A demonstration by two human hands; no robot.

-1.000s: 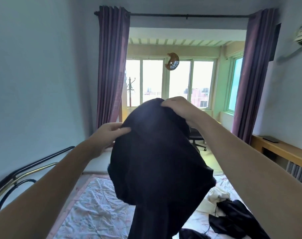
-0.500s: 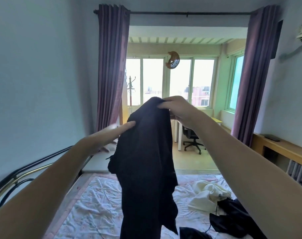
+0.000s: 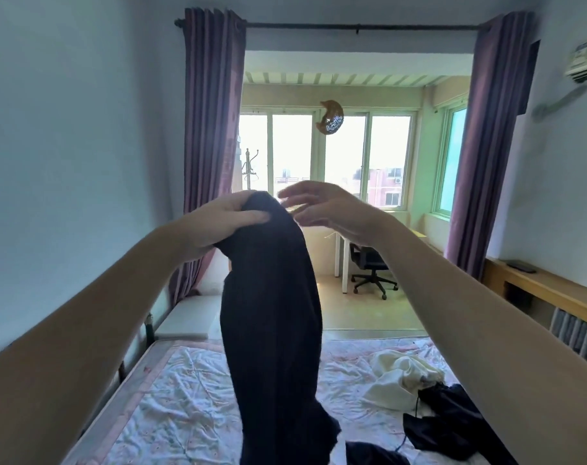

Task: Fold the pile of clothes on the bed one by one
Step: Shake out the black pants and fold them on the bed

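Observation:
A long black garment [image 3: 273, 317] hangs in the air over the bed [image 3: 171, 407], gathered into a narrow column. My left hand [image 3: 225, 219] grips its top edge at chest height. Just to the right of that edge, my right hand [image 3: 325, 209] hovers with fingers spread and blurred, holding nothing. On the bed at the right lie a crumpled white garment [image 3: 399, 377] and dark clothes [image 3: 449, 427]; another dark piece [image 3: 369, 454] shows at the bottom edge.
The bed has a pale floral quilt and a metal rail along its left side by the wall. Beyond its foot are a white desk and black office chair [image 3: 369, 266]. A wooden shelf [image 3: 547, 290] runs along the right wall.
My left hand has taken hold of the garment's top. My right hand has let go and opened beside it. The garment has narrowed and hangs straighter.

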